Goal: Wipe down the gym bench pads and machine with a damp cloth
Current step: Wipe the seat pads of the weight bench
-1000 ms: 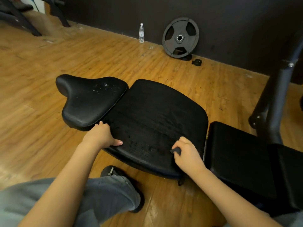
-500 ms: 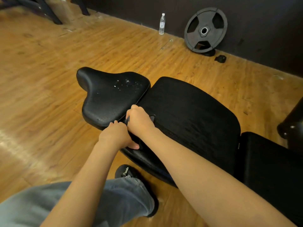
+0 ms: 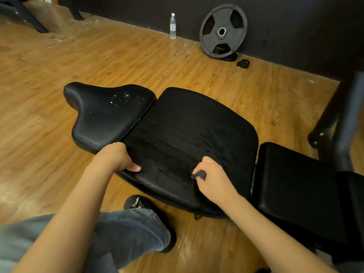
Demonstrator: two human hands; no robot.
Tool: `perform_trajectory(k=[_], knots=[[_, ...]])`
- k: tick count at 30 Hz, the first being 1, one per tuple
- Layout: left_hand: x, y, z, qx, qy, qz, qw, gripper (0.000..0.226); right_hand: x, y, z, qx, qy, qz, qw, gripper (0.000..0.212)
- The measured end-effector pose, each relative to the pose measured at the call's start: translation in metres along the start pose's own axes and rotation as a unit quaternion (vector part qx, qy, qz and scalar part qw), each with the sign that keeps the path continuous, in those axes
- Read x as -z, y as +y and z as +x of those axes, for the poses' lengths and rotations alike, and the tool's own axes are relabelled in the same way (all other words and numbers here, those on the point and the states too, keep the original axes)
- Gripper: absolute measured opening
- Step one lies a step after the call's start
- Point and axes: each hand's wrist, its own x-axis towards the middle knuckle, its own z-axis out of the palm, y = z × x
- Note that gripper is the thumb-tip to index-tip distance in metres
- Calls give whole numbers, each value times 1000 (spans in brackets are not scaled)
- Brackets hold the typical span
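Your left hand (image 3: 116, 157) grips middle pad (image 3: 189, 138) near edge, frame centre; right hand (image 3: 211, 177) clutches dark cloth (image 3: 199, 175) on pad; bare floor (image 3: 39, 119) left.

Wide black middle pad (image 3: 189, 134), flat, damp-streaked. Left of it, touching: contoured end pad (image 3: 106, 115), white-speckled. Right of it: rectangular pad (image 3: 291, 186). On its near-right part: small dark cloth (image 3: 199, 175), bunched.

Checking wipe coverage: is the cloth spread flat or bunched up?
Bunched. Only a small dark wad of cloth shows from the right hand gripping it on the middle pad.
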Motion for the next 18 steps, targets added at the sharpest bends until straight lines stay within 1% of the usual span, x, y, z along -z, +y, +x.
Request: perform_trajectory(k=[3, 5, 6, 8, 12, 16, 18], knots=[[0, 3, -7, 12, 4, -8, 1000, 84, 30, 50, -48, -46, 35, 14, 998, 34], [-1, 5, -11, 17, 9, -8, 1000, 82, 42, 64, -66, -76, 47, 35, 995, 41], [-1, 6, -13, 17, 13, -9, 1000, 80, 44, 67, -71, -83, 54, 37, 994, 41], [-3, 7, -17, 15, 20, -16, 1000, 74, 41, 68, -74, -88, 63, 30, 994, 33], [-5, 5, -20, 7, 30, -19, 999, 71, 34, 61, -74, -76, 65, 17, 995, 20], [-6, 1, -19, -9, 26, -10, 1000, 71, 20, 38, -60, -36, 42, -7, 998, 17], [-4, 0, -18, -20, 13, 7, 1000, 78, 6, 17, -46, -7, 24, -10, 1000, 15]])
